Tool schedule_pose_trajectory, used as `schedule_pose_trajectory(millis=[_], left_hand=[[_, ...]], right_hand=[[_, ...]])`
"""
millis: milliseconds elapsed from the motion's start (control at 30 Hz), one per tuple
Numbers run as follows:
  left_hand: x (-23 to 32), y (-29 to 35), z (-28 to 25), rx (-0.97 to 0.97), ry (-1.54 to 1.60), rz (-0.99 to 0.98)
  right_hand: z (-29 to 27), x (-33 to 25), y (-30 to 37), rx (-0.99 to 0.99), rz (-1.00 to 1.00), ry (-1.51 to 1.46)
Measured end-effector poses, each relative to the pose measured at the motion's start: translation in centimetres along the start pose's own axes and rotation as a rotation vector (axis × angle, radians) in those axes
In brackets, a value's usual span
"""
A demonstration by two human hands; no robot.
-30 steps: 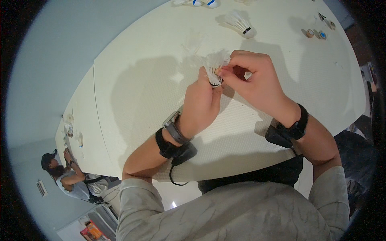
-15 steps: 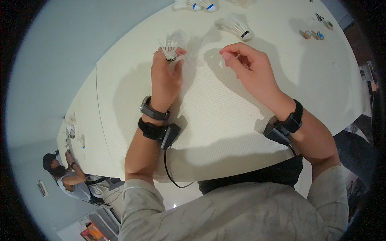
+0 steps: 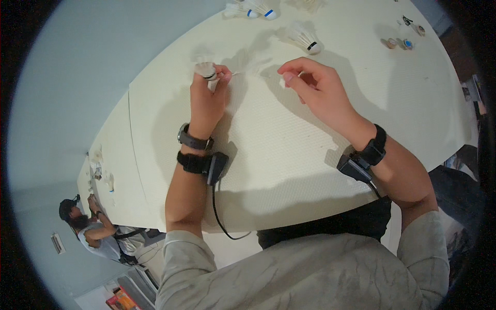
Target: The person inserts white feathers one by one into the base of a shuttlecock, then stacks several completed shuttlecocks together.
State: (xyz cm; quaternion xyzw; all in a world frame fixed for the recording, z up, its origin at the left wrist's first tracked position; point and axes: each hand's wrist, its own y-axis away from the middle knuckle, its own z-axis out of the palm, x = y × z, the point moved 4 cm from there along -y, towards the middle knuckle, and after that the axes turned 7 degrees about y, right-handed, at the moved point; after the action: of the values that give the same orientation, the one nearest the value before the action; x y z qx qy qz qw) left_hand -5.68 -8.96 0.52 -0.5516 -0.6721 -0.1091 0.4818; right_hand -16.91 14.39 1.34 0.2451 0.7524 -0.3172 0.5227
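Observation:
My left hand (image 3: 207, 106) is closed round a shuttlecock (image 3: 205, 70), its white feather end smeared by motion and a dark band showing near its base. A thin white strand sticks out beside the left fingertips. My right hand (image 3: 323, 85) is a short way off to the right, thumb and forefinger pinched together. At its fingertips shows a small white piece (image 3: 282, 82), too small to name surely. Between the hands, loose pale feathers (image 3: 258, 67) lie on the white table (image 3: 274, 134), faint against its surface.
Beyond my right hand lies a shuttlecock with a black band (image 3: 305, 40). More shuttlecocks with blue bands (image 3: 261, 9) lie at the far edge. Several small round pieces (image 3: 407, 44) sit at far right. Another person (image 3: 95, 227) works at the table's left end.
My left hand has shifted slightly left, and the shuttlecock in it has turned. My right hand has moved a little left, with a white piece now showing at its fingertips.

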Motion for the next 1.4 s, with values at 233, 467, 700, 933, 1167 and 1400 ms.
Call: schedule_pose_trajectory(millis=[233, 467, 700, 933, 1167, 1400], left_hand=[[6.0, 3.5, 3.7, 0.039, 0.86, -0.453], [6.6, 4.0, 5.6, -0.022, 0.86, -0.453], [6.8, 4.3, 5.4, -0.102, 0.836, -0.413], [5.9, 4.7, 5.7, -0.044, 0.858, -0.418], [6.1, 4.7, 5.7, -0.039, 0.889, -0.355], [6.5, 4.8, 5.8, 0.002, 0.857, -0.384]], right_hand=[[1.1, -1.8, 0.7, -0.211, 0.002, -0.117], [1.1, 0.2, 0.4, -0.114, 0.077, -0.159], [0.1, 0.0, 0.0, -0.039, 0.109, -0.225], [-0.7, -0.6, -0.3, 0.06, 0.247, -0.535], [0.6, -0.8, 0.3, -0.236, 0.092, -0.058], [0.0, -0.7, 0.3, -0.048, 0.083, -0.146]])
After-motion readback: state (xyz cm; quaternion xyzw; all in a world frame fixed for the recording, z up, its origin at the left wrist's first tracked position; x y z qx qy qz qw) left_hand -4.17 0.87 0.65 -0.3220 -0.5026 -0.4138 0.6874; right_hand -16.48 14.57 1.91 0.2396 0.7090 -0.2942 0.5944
